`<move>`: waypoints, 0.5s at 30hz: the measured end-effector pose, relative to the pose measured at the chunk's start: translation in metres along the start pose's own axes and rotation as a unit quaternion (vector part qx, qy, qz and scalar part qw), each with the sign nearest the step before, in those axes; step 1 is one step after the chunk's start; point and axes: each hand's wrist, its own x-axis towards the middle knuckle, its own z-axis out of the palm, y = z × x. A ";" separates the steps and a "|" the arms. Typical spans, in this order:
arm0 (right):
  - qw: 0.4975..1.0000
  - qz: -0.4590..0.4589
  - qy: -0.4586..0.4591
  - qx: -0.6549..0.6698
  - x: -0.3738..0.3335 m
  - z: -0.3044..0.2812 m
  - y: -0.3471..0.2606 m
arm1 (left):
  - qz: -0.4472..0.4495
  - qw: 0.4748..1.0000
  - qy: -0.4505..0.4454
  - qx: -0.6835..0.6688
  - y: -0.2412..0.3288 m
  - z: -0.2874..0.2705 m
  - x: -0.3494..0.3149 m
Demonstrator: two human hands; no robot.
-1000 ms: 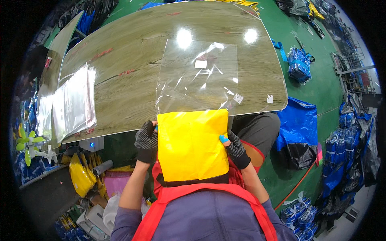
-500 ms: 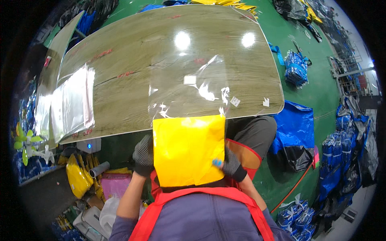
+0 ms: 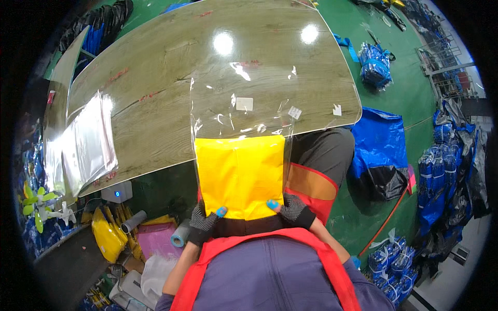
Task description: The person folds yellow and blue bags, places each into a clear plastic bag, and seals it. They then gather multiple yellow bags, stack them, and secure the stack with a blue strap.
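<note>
A flat yellow folded piece, apparently coated fabric or a bag (image 3: 240, 173), lies in front of me, from the table's near edge toward my lap. My left hand (image 3: 205, 224) and my right hand (image 3: 296, 210), in dark patterned gloves with blue thumb tips, grip its near corners. Both thumbs lie on top; the other fingers are hidden beneath. A clear plastic bag (image 3: 223, 111) with a white label spreads over the table beyond. Its side edges run down beside the yellow piece, whose far part appears to be inside it.
The wood-patterned table (image 3: 155, 124) carries a stack of clear bags (image 3: 88, 145) at left and small white stickers. A green fan (image 3: 39, 202) stands far left, near yellow pieces (image 3: 108, 236). A blue-and-black bag (image 3: 378, 153) and tied blue bundles (image 3: 376, 67) lie on the floor at right.
My left hand has moved from the yellow piece's left side to its near left corner; my right hand has shifted slightly. The clear bag now reaches down along the yellow piece's sides.
</note>
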 end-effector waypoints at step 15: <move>0.965 -0.072 -0.045 0.247 -0.008 0.019 0.018 | 0.209 0.971 -0.086 0.079 -0.027 -0.001 -0.004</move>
